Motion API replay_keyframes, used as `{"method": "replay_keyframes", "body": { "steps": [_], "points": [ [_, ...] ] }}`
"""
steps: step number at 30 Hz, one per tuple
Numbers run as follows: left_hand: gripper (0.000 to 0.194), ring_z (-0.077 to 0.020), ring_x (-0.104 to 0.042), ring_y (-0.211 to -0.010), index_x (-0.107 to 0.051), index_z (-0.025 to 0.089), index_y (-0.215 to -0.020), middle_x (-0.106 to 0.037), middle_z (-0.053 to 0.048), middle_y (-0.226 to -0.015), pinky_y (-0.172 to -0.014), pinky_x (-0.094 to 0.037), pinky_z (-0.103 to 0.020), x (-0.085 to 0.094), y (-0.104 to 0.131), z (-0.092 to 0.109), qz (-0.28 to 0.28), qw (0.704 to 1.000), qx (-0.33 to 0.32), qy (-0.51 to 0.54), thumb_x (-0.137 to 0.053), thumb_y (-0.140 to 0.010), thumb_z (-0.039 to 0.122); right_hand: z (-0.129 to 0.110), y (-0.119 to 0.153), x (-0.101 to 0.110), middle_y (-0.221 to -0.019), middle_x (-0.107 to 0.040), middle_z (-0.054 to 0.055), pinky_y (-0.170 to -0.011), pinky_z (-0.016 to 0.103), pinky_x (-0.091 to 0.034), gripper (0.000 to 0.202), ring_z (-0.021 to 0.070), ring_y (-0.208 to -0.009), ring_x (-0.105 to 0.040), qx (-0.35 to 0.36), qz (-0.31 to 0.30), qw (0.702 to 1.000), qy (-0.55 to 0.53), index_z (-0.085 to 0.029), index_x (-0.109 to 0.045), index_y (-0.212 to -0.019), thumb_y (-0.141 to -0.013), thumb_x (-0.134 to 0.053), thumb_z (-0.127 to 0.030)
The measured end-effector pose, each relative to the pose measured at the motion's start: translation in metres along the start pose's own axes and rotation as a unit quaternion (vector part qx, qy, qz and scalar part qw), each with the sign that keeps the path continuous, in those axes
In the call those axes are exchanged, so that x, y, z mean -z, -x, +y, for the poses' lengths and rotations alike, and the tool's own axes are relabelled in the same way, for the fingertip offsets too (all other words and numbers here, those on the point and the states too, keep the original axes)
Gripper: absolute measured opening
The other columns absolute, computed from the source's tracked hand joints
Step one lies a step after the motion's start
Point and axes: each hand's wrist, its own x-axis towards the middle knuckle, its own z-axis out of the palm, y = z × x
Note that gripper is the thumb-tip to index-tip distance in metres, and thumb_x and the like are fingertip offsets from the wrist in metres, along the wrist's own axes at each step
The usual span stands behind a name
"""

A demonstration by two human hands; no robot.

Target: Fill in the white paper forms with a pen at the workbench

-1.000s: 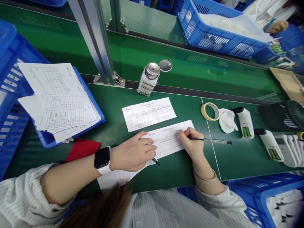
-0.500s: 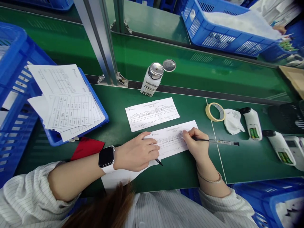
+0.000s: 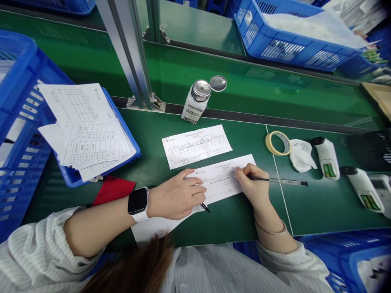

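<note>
My right hand point(image 3: 255, 183) is closed around a pen point(image 3: 288, 182), a clear-barrelled one with a dark grip. Its hidden tip is at the printed form point(image 3: 226, 189), over the table with handwriting in it. My left hand point(image 3: 177, 194) lies palm down on the left part of that form, fingers stretched out. From under it pokes a small black pointed piece point(image 3: 205, 207), perhaps a pen cap; the rest is covered. Another filled-in form point(image 3: 197, 146) lies just beyond. More white paper point(image 3: 149, 232) shows below my left wrist.
A blue tray point(image 3: 130, 144) of papers stands left, beside a large blue crate point(image 3: 18, 81) and a red piece point(image 3: 113, 190). A pump bottle point(image 3: 195, 103) stands behind the forms. Right lie a tape roll point(image 3: 269, 142), crumpled white material point(image 3: 302, 156) and white handheld devices point(image 3: 326, 158).
The view has shifted very slightly. My right hand keeps the pen at nearly the same spot on the form, and my left hand stays in place.
</note>
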Motion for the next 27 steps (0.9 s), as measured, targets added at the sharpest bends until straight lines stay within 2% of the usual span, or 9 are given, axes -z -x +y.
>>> {"method": "replay_keyframes", "body": {
  "steps": [8,13,27],
  "points": [
    [0.013,-0.0218,-0.049,-0.112,-0.054,0.017,-0.092,-0.059,-0.002,-0.117,-0.101,-0.026,-0.045,-0.0002,0.0004,-0.0003,-0.001,1.0,-0.002,0.0,-0.046,-0.083,0.022,0.0011,-0.0001,0.0005,-0.045,-0.031,-0.006,-0.044,0.024,-0.025,0.035,0.0071,-0.045,-0.028,-0.001,0.005,1.0,-0.008,-0.019,-0.032,-0.047,-0.07,-0.059,-0.021],
    [0.012,-0.0218,-0.049,-0.112,-0.054,0.018,-0.091,-0.059,-0.002,-0.117,-0.101,-0.025,-0.045,-0.0005,0.0003,-0.0001,0.001,1.0,-0.002,-0.001,-0.047,-0.083,0.022,0.0032,-0.0001,0.0023,-0.045,-0.033,-0.006,-0.044,0.024,-0.026,0.034,0.007,-0.045,-0.03,-0.012,0.03,0.999,-0.025,-0.019,-0.033,-0.047,-0.071,-0.059,-0.021],
    [0.01,-0.0213,-0.048,-0.114,-0.052,0.018,-0.091,-0.059,-0.001,-0.117,-0.103,-0.023,-0.045,-0.0004,-0.0007,0.0005,-0.011,1.0,-0.002,-0.001,-0.046,-0.083,0.022,0.0063,-0.0023,0.0013,-0.043,-0.032,-0.006,-0.044,0.023,-0.025,0.035,0.0066,-0.044,-0.029,-0.008,0.008,1.0,0.014,-0.02,-0.031,-0.047,-0.069,-0.058,-0.022]
  ]
}}
